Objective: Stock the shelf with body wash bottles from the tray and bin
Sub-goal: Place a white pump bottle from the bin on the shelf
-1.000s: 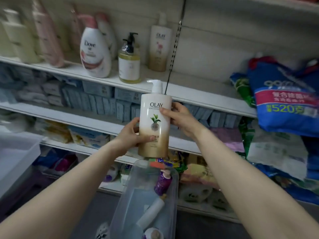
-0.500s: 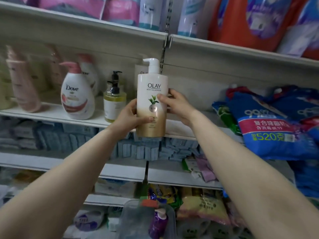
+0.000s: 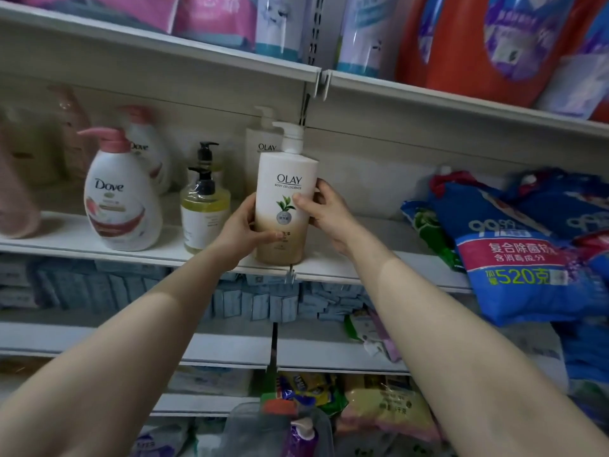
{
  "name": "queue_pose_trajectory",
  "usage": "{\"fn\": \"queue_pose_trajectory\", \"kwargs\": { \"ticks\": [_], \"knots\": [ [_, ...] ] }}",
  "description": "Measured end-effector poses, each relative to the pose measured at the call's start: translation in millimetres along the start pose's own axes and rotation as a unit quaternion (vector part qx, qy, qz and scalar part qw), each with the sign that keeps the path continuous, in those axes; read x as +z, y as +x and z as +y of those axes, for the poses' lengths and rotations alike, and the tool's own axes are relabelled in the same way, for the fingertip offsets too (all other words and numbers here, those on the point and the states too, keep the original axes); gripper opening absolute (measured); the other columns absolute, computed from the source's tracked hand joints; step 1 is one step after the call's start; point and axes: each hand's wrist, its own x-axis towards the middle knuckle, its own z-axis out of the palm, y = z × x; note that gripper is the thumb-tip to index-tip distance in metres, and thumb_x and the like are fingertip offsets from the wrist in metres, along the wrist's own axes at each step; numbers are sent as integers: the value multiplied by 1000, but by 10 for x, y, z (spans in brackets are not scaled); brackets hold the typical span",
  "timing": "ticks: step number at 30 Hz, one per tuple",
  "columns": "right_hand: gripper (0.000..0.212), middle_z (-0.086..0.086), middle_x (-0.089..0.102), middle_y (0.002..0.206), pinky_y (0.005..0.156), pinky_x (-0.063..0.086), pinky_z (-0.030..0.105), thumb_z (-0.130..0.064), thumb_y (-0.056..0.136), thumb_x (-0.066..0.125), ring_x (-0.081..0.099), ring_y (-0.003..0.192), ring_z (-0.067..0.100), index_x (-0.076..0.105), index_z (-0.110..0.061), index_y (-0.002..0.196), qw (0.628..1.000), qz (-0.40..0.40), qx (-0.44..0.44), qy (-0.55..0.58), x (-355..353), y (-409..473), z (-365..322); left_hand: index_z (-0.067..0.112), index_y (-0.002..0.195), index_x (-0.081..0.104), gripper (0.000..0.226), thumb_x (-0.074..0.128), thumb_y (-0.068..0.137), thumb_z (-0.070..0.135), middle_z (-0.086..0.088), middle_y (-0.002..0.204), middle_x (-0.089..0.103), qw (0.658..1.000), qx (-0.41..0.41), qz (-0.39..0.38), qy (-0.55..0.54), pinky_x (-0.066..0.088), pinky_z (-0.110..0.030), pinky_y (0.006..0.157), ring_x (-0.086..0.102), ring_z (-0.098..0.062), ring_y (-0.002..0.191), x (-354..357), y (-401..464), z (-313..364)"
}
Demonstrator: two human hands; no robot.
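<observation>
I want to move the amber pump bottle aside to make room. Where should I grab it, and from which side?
Grip the amber bottle around its round body, coming from the front. It stands upright at the shelf edge, and its thin black pump looks a poor handle. The Dove bottle and left hand crowd its sides, so wrap fingers from the front.

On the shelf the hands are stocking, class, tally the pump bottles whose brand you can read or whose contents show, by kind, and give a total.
Olay bottles: 2, one held by the left hand and right hand, one behind
Dove bottles: 2
Amber bottles with black pumps: 2
Total: 6
</observation>
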Motion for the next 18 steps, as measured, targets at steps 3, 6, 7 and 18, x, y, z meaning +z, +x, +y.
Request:
{"fn": "queue_pose_trajectory", "kwargs": {
  "ticks": [3, 6, 7, 18],
  "knots": [
    [48, 11, 65, 125, 96, 55, 48, -17, 92, 69, 64, 114, 27, 50, -16, 136, 1000, -3, -6, 1, -2, 4, 18, 33, 139, 42, 86, 79, 71, -4, 3, 126, 63, 1000, 5, -1, 8, 55, -39, 92, 60, -15, 116, 8, 1, -21],
    [51, 11, 64, 127, 97, 55, 47, -17, 93, 69, 63, 116, 27, 48, -15, 139, 1000, -2, -1, 12, -4, -21, 41, 30, 142, 39, 88, 79, 71, -2, 4, 128, 61, 999, 13, 9, 32, 55, -36, 91, 59, -14, 117, 35, -25, -39],
    [52, 11, 64, 127, 97, 55, 48, -18, 92, 69, 63, 117, 27, 47, -15, 139, 1000, -2, 1, 16, -6, -42, 54, 31, 142, 38, 89, 80, 71, 0, 5, 128, 61, 999, 14, 14, 43, 55, -36, 91, 59, -13, 117, 43, -33, -50],
    [45, 8, 57, 135, 98, 54, 44, -17, 98, 61, 58, 120, 23, 45, -14, 141, 999, 14, 31, -15, -23, -346, 103, 27, 138, 43, 72, 76, 77, 5, 5, 127, 60, 976, 16, 126, 178, 52, -37, 96, 57, -16, 116, 282, -336, 15]
  ]
}}
